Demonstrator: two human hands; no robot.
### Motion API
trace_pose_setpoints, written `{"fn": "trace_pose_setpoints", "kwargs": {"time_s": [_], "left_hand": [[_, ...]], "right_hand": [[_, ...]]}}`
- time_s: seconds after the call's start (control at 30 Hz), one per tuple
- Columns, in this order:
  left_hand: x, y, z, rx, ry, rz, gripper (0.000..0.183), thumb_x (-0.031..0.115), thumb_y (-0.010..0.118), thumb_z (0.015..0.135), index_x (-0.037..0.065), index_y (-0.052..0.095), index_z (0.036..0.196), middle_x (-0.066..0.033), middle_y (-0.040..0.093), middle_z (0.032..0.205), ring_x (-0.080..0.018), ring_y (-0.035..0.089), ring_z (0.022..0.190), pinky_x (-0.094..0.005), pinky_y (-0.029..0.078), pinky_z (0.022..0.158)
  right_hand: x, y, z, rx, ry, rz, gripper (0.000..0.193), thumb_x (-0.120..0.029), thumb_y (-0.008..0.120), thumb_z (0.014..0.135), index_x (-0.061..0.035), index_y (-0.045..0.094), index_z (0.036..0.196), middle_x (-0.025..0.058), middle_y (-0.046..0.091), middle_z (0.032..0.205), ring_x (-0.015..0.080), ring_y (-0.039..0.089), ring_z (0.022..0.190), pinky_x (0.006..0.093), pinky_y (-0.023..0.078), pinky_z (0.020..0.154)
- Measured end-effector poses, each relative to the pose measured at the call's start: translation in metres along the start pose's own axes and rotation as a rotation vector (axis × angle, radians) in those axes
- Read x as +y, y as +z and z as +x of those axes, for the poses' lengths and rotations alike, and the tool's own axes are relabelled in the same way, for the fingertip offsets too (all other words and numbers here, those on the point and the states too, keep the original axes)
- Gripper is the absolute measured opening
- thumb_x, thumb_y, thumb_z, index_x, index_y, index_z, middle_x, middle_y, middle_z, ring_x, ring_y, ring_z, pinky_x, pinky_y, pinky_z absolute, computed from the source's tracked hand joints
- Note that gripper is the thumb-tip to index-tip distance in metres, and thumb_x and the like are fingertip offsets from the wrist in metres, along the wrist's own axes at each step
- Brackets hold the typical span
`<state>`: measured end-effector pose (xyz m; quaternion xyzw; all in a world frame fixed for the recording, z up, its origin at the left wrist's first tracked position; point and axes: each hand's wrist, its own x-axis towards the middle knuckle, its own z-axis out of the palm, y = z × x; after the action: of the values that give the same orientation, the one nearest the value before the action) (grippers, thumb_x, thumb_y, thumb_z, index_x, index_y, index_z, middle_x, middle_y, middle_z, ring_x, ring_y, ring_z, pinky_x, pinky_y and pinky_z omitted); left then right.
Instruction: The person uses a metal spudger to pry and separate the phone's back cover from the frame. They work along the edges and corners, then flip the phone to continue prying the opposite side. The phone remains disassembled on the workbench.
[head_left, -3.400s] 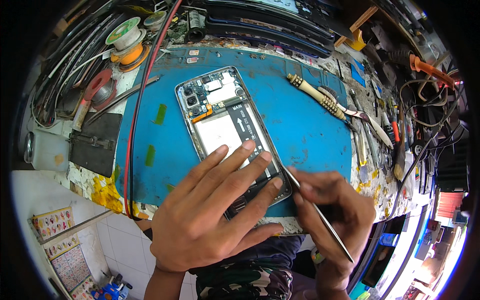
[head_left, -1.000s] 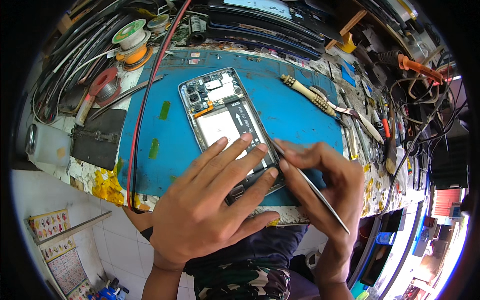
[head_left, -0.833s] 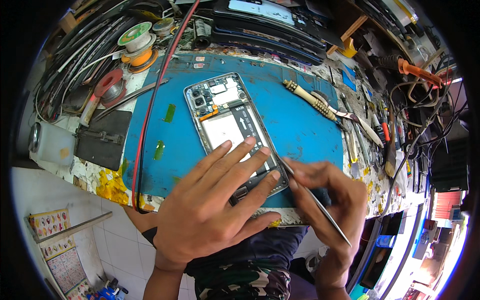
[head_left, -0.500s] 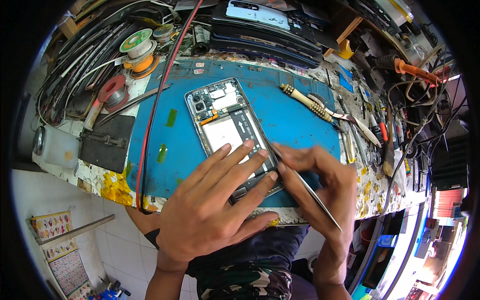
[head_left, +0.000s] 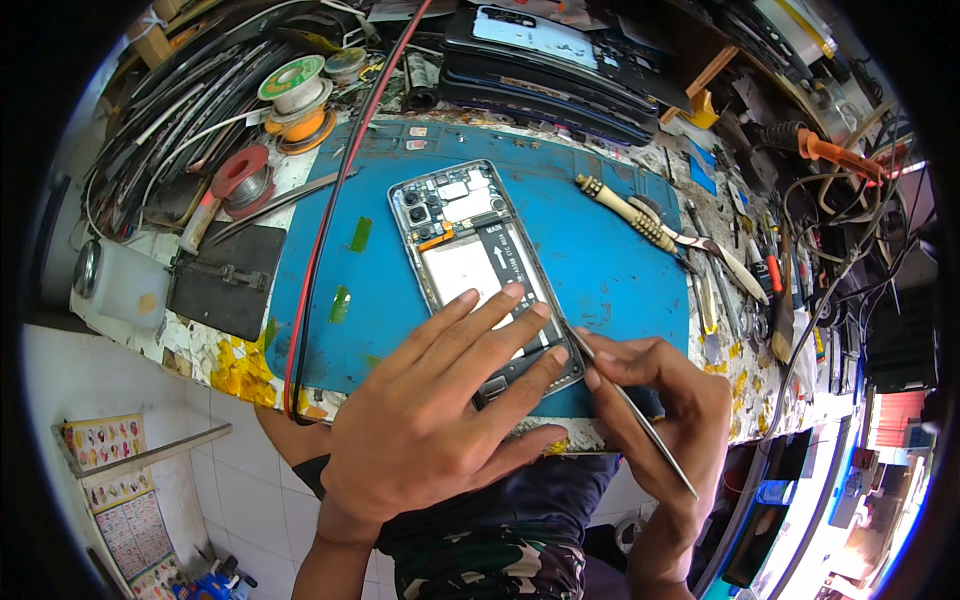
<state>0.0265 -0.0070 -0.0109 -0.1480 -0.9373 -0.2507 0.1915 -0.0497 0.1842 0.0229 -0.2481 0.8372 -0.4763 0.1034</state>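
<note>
An opened smartphone (head_left: 468, 208) lies tilted on the blue work mat (head_left: 340, 345), its camera module, boards and battery (head_left: 450, 268) exposed. Across its lower half my left hand (head_left: 425, 425) rests flat, fingers spread, hiding part of the battery and the lower board. My right hand (head_left: 665, 395) pinches a slim metal tool (head_left: 645, 425) with a pointed rear end. The tool's front end meets the phone's lower right side edge; the exact contact is hard to make out.
A red and black cable (head_left: 318, 215) crosses the mat on the left. Solder spools (head_left: 242, 180) and a small jar (head_left: 120, 285) stand beyond it. Stacked phone parts (head_left: 550, 85) sit at the back. Brushes (head_left: 630, 212) and hand tools lie to the right.
The whole view has shifted slightly, moving the bench rightward in the picture. My right hand and the tool sit a little lower along the phone's edge. My left hand stays on the phone.
</note>
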Motion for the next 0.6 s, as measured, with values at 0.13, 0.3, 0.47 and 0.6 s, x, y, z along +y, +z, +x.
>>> {"fn": "trace_pose_setpoints", "kwargs": {"time_s": [0.13,0.3,0.47,0.6], "left_hand": [[0.002,0.002,0.001,0.027,-0.021,0.013,0.051,0.045,0.081,0.08,0.011,0.077,0.118,-0.0147,0.068,0.13,-0.0362,0.063,0.127,-0.0521,0.05,0.107],[0.002,-0.001,0.002,-0.003,-0.001,0.007,0.047,0.042,0.078,0.086,0.008,0.074,0.119,-0.0149,0.066,0.132,-0.0363,0.061,0.129,-0.0512,0.05,0.108],[0.0,0.0,-0.001,0.003,-0.014,-0.007,0.044,0.039,0.076,0.089,0.007,0.073,0.118,-0.0149,0.065,0.133,-0.0362,0.06,0.129,-0.0504,0.05,0.108],[0.001,0.0,0.002,0.0,0.002,-0.002,0.044,0.04,0.076,0.089,0.008,0.074,0.119,-0.0147,0.065,0.133,-0.0357,0.06,0.129,-0.0501,0.05,0.108]], "right_hand": [[0.005,0.006,0.013,0.033,-0.059,0.019,0.011,-0.001,0.075,0.09,0.0062,0.068,0.095,0.0219,0.076,0.107,0.0255,0.074,0.104,0.0342,0.056,0.09],[0.009,0.004,0.017,0.013,-0.019,0.039,0.014,-0.003,0.076,0.09,0.0066,0.068,0.095,0.0206,0.076,0.105,0.025,0.074,0.102,0.0332,0.056,0.09],[-0.001,0.003,-0.008,0.091,0.071,0.055,0.012,-0.005,0.076,0.088,0.0037,0.071,0.094,0.0184,0.076,0.103,0.0288,0.076,0.101,0.0345,0.058,0.086],[0.015,0.006,0.021,0.03,-0.101,0.032,0.018,-0.01,0.074,0.091,0.0049,0.068,0.098,0.0193,0.076,0.1,0.0322,0.075,0.087,0.0358,0.056,0.078]]}}
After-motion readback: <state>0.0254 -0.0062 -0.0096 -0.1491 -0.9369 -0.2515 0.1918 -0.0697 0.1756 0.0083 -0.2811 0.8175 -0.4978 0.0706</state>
